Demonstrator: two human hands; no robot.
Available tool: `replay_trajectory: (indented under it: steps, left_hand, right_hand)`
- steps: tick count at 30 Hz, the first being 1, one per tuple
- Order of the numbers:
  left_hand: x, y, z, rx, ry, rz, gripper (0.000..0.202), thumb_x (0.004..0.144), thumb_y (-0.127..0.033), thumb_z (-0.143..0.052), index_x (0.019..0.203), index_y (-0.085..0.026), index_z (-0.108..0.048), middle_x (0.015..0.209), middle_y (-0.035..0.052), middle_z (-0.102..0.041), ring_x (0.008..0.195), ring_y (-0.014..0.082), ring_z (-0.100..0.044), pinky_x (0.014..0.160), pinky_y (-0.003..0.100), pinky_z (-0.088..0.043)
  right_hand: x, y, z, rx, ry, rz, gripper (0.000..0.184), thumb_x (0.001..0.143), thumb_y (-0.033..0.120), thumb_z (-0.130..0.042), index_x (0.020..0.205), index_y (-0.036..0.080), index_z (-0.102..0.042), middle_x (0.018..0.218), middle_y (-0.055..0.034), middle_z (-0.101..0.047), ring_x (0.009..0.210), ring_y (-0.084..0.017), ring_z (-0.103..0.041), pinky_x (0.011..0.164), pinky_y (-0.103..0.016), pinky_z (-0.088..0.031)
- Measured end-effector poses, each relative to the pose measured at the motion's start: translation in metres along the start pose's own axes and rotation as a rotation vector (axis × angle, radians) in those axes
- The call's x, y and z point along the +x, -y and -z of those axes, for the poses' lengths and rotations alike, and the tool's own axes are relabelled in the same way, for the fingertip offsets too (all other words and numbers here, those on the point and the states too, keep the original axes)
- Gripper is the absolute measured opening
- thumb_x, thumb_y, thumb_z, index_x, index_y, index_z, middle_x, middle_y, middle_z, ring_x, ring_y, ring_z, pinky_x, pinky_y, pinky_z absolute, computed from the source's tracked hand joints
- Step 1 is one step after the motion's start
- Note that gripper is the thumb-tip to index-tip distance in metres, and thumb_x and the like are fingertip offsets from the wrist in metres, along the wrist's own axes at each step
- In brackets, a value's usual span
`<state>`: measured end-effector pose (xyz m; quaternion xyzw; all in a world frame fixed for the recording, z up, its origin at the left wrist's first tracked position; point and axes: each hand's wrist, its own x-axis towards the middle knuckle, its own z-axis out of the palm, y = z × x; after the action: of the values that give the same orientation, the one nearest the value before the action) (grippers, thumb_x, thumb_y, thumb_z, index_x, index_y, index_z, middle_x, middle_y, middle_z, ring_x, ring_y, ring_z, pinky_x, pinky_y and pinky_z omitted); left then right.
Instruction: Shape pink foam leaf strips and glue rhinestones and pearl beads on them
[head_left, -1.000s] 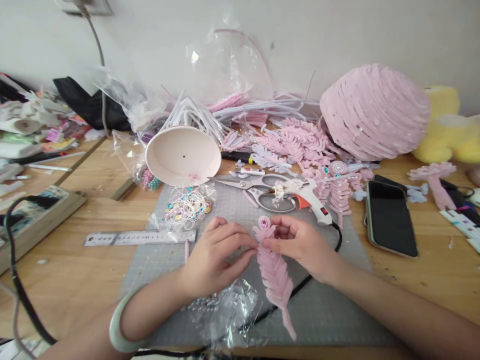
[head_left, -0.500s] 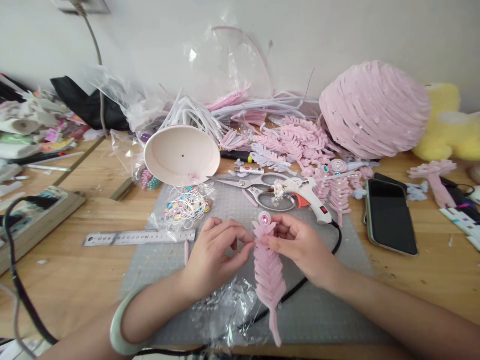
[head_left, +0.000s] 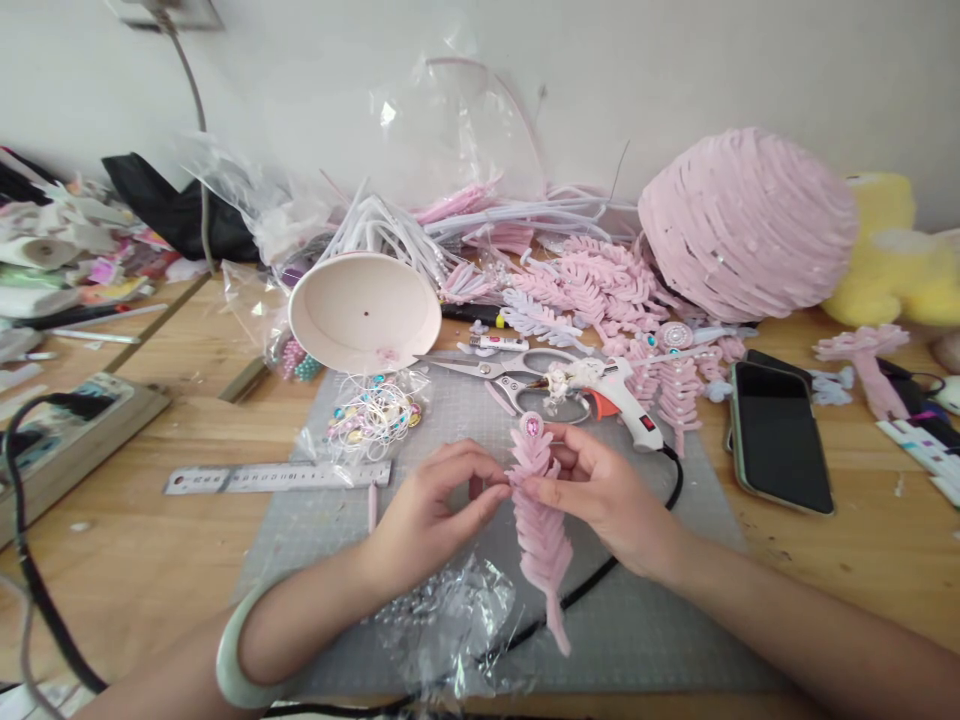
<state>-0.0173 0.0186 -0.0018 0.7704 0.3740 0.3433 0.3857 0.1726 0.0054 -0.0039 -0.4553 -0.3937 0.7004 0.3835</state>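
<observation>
A pink fuzzy pipe-cleaner feather hangs upright over the grey cutting mat, stem downward, with a round pink gem at its top. My right hand is closed on its upper right side, thumb in front and fingers behind. From the left, my left hand pinches the feather's edge between thumb and index finger. Just behind are scissors and a white glue gun. A bag of strung gems lies beyond my left hand.
A steel ruler and an oval white bowl are at left. Phones lie at right. Behind stand a large pink wrapped ball and heaped pink feathers. A clear plastic bag and black cord cross the mat's front.
The feather has turned and tilted slightly, its stem end rising and its gem top moving up a little. My left fingers have shifted slightly at its edge; both hands keep hold.
</observation>
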Motion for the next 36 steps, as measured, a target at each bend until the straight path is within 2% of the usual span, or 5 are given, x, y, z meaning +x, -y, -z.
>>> replay_trajectory:
  steps: [8, 14, 21, 30, 36]
  left_hand:
    - [0.003, 0.004, -0.006, -0.466, 0.107, 0.411, 0.025, 0.078, -0.038, -0.063, 0.073, -0.014, -0.060, 0.073, 0.0016, -0.059, 0.070, 0.0139, -0.053, 0.066, 0.025, -0.042]
    - [0.004, 0.001, -0.009, -0.616, 0.018, 0.507, 0.032, 0.072, -0.043, -0.068, 0.070, -0.014, -0.056, 0.064, -0.0028, -0.051, 0.059, 0.0090, -0.041, 0.056, 0.020, -0.034]
    - [0.001, 0.004, -0.009, -0.598, 0.010, 0.408, 0.024, 0.076, -0.035, -0.066, 0.070, -0.015, -0.056, 0.067, -0.0017, -0.053, 0.063, 0.0103, -0.046, 0.059, 0.021, -0.037]
    - [0.007, 0.006, 0.011, -0.248, 0.144, -0.113, 0.007, 0.084, -0.016, -0.060, 0.084, -0.015, -0.066, 0.080, 0.0057, -0.064, 0.076, 0.0142, -0.060, 0.070, 0.025, -0.048]
    - [0.008, 0.007, 0.010, -0.253, 0.147, -0.029, 0.013, 0.083, -0.026, -0.063, 0.080, -0.014, -0.066, 0.078, 0.0065, -0.065, 0.071, 0.0145, -0.061, 0.065, 0.024, -0.050]
  right_hand:
    - [0.000, -0.001, -0.004, -0.009, -0.018, 0.048, 0.043, 0.067, 0.022, -0.073, 0.104, 0.022, -0.052, 0.101, -0.0031, -0.067, 0.096, -0.017, -0.063, 0.084, -0.032, -0.049]
    - [0.000, -0.002, -0.007, 0.054, 0.018, -0.056, 0.042, 0.066, 0.022, -0.074, 0.102, 0.020, -0.054, 0.090, -0.0004, -0.069, 0.084, -0.015, -0.064, 0.078, -0.029, -0.048]
    - [0.001, -0.003, -0.008, 0.161, -0.023, -0.041, 0.039, 0.063, 0.022, -0.077, 0.098, 0.019, -0.058, 0.089, 0.0000, -0.069, 0.083, -0.014, -0.063, 0.078, -0.028, -0.047]
    - [-0.001, 0.003, -0.005, 0.132, 0.046, -0.118, 0.044, 0.060, 0.020, -0.079, 0.099, 0.018, -0.058, 0.085, 0.0011, -0.069, 0.076, -0.012, -0.063, 0.073, -0.027, -0.047]
    - [-0.001, 0.003, -0.003, 0.132, 0.064, -0.151, 0.048, 0.060, 0.020, -0.079, 0.104, 0.018, -0.057, 0.085, 0.0010, -0.068, 0.076, -0.012, -0.062, 0.070, -0.026, -0.046]
